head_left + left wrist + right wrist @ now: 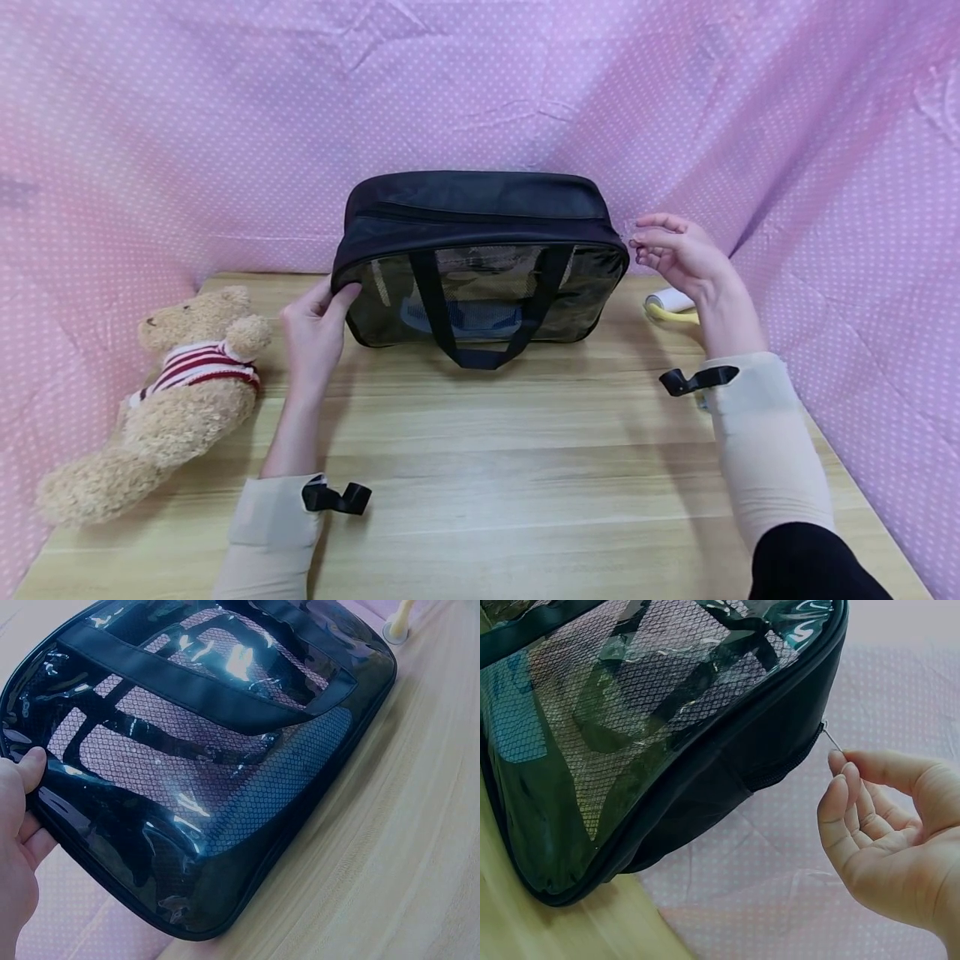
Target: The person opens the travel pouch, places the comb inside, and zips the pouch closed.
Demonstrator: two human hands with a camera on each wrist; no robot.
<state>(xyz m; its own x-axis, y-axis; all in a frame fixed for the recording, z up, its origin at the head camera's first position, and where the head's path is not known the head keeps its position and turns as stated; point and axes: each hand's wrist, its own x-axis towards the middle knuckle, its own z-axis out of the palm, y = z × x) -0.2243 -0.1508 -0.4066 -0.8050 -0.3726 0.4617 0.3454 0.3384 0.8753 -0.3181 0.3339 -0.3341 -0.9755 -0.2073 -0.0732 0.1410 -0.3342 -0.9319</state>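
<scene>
A black bag point(480, 229) with see-through panels and mesh stands upright at the back of the table, its strap handle point(480, 358) hanging down in front. My left hand point(315, 329) grips the bag's left edge, thumb on the clear front panel. At the right end, my right hand point(885, 825) pinches a metal zipper pull point(832, 740) between thumb and fingertips, and the zipper point(787, 771) runs down that end. Through the front panel shows something blue point(461, 318) at the bottom of the bag.
A teddy bear point(187, 387) in a red-and-white striped shirt lies at the table's left. Beyond the right wrist are a white cylinder point(667, 300) and a yellow curved piece point(670, 316). Pink dotted cloth point(480, 92) hangs behind and at both sides.
</scene>
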